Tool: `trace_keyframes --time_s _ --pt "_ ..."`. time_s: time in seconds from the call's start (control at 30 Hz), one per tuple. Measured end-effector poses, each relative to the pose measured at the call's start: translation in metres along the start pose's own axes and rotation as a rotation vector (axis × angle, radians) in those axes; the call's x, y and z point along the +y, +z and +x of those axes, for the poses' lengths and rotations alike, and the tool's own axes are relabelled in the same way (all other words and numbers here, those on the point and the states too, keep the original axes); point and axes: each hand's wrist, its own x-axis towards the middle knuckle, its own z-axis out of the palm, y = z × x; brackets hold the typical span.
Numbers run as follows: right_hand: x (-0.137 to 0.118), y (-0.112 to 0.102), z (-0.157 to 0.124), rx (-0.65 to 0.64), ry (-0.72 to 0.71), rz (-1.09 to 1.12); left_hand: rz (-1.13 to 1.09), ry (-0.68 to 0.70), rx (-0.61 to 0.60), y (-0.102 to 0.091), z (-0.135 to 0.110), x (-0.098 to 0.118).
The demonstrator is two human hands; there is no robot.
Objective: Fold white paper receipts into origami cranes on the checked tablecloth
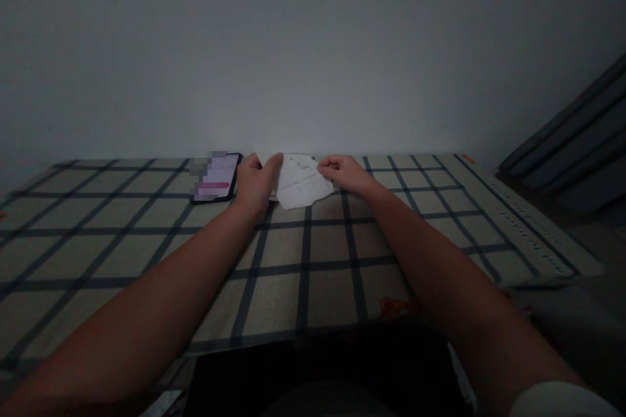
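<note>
A white sheet of paper (299, 180), creased and partly folded, lies near the far edge of a checked cloth (308, 254) with dark grid lines. My left hand (257, 182) grips the paper's left edge, thumb pressed on top. My right hand (345, 172) pinches the paper's right edge with curled fingers. Both forearms stretch out over the cloth towards the wall.
A black phone (215, 177) with a lit screen lies just left of my left hand. A plain wall rises right behind the paper. The cloth's right edge carries printed lettering (525, 225). Dark slanted boards (572, 143) stand at the far right.
</note>
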Motion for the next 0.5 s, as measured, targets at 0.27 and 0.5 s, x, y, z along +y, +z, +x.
trace_keyframes --time_s 0.27,0.5 --pt "0.0033 0.0011 0.0033 0.033 -0.013 0.187 -0.089 -0.06 0.009 0.0031 0.0013 -0.0033" --pt "-0.0001 0.0043 -0.0019 -0.076 -0.021 0.028 0.023 -0.073 -0.064 0.002 -0.0021 -0.0012"
